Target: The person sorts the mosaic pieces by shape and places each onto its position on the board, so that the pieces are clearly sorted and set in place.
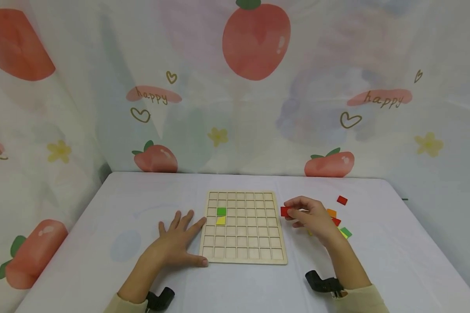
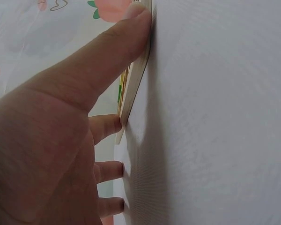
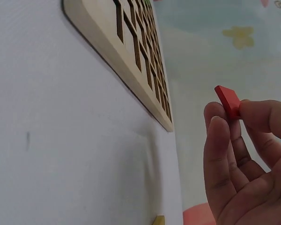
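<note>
Nearest, we see the left hand (image 1: 176, 244) spread, fingers straight, thumb and forefinger touching the left side of the wooden grid board (image 1: 250, 231). This holds a yellow tile (image 1: 221, 220) and, just beyond, a green tile (image 1: 221, 211). Right of the board, we note the right hand (image 1: 311, 219) pinching a raised red tile (image 1: 284, 211); farther lies a loose red tile (image 1: 342, 200).

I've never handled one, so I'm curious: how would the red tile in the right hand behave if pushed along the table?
The red tile is probably stiff: it looks straight in the pinch of the right hand. Small and thin, it is likely light. Flat and straight-edged, it should slide rather than roll.
</note>
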Motion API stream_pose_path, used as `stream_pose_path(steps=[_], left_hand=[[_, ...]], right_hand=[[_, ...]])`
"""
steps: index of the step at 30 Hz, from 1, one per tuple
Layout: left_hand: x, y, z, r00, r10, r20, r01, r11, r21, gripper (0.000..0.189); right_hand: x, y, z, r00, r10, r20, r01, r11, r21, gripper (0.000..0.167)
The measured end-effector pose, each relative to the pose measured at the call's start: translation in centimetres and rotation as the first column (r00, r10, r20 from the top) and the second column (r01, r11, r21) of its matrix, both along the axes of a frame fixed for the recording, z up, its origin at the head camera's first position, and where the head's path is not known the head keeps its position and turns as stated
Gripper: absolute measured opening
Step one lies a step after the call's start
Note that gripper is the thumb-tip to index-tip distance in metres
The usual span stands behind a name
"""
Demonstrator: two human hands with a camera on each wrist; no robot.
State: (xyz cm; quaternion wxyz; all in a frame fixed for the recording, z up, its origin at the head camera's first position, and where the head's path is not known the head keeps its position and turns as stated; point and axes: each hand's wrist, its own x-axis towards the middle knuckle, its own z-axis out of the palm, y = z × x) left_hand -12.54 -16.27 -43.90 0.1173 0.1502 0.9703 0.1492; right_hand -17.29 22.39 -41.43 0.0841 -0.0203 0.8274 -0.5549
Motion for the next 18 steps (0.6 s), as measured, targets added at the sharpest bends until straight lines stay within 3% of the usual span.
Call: stream_pose_path(steps=[18], left_hand=[[0.0,0.0,0.2,1.000,0.003,0.008,-0.003,1.000,-0.002,0.114]], right_hand=[[-0.1,-2.4,0.7,0.997,0.076,0.015,-0.074,0.991,-0.114,0.030]])
